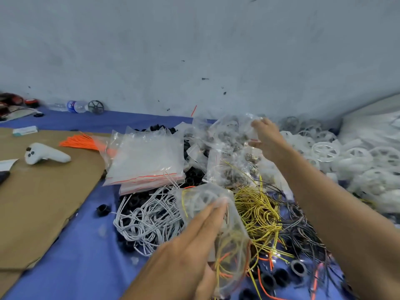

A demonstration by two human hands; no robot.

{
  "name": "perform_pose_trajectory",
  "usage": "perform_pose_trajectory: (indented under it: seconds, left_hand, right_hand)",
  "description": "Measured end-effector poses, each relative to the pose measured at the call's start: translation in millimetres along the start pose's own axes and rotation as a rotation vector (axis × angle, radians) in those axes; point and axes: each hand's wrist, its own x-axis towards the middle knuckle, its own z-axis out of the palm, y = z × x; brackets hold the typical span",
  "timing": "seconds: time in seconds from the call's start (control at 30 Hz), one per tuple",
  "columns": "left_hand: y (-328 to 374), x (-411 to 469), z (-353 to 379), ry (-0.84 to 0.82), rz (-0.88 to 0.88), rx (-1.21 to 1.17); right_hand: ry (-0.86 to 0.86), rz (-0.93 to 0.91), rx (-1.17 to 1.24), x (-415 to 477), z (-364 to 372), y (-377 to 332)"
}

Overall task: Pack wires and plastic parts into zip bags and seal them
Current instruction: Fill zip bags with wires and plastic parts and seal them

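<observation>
Left grip [190,245] flat (right grip [267,137] pinched)

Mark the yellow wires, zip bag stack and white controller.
yellow wires [257,211], head view, middle of tangle.
zip bag stack [147,156], head view, top bag's centre.
white controller [46,155], head view, its middle.

I have a clear zip bag [229,234] tilted against the flat fingers [207,215] of my left hand [186,252]; inside are yellow and orange wires and a white wheel. Behind it lie tangled white wires [149,217], yellow wires [257,211] and black wires [303,224]. A stack of empty zip bags [147,156] lies flat farther back. My right hand [268,135] pinches another clear bag [244,124] beside the white plastic wheels [346,152].
</observation>
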Motion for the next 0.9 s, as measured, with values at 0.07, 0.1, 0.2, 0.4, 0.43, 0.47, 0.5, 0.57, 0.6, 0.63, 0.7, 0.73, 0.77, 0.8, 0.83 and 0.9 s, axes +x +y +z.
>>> perform_pose_trajectory:
  seconds: [0.07, 0.1, 0.2, 0.4, 0.43, 0.47, 0.5, 0.57, 0.6, 0.63, 0.7, 0.73, 0.77, 0.8, 0.83, 0.9]
  left_hand:
    - [10, -17, 2, 0.068, 0.106, 0.083]
    - [10, -16, 4, 0.095, 0.106, 0.084]
    - [15, -8, 12, 0.156, 0.166, 0.054]
    - [19, -4, 17, 0.174, 0.055, 0.011]
    - [19, -3, 17, 0.182, 0.054, 0.025]
    - [19, -2, 16, 0.176, 0.055, 0.042]
    - [18, -1, 15, 0.162, 0.051, 0.05]
    - [17, 0, 15, 0.13, 0.05, 0.057]
    - [17, 1, 14, 0.117, 0.053, 0.059]
    - [19, 1, 14, 0.109, 0.064, 0.058]
    - [22, 2, 13, 0.124, 0.118, 0.053]
    - [23, 3, 13, 0.14, 0.144, 0.069]
    - [23, 1, 12, 0.15, 0.155, 0.105]
    - [22, 0, 11, 0.153, 0.155, 0.149]
    - [21, -3, 10, 0.153, 0.158, 0.189]
    - [21, -5, 10, 0.146, 0.189, 0.242]
  right_hand:
    - [-0.12, -0.065, 0.092, -40, -32, -23]
    - [-0.174, -0.107, 0.095, -61, -48, -32]
    - [-0.222, -0.195, 0.153, -137, -83, -49]
    - [-0.405, 0.02, 0.838, -277, -123, -42]
    - [-0.41, 0.079, 0.901, -294, -125, -38]
    - [-0.391, 0.121, 0.922, -310, -124, -32]
    - [-0.381, 0.145, 0.919, -323, -120, -27]
    - [-0.382, 0.17, 0.881, -347, -102, -18]
    - [-0.376, 0.173, 0.851, -354, -89, -14]
    - [-0.367, 0.167, 0.798, -359, -75, -10]
    - [-0.328, 0.142, 0.625, -361, -43, -2]
    - [-0.301, 0.112, 0.51, -359, -29, 3]
    - [-0.283, 0.063, 0.377, -356, -16, 10]
    - [-0.281, 0.001, 0.236, -354, -4, 15]
    - [-0.287, -0.062, 0.097, -349, 7, 20]
    - [-0.311, -0.183, -0.161, -337, 21, 25]
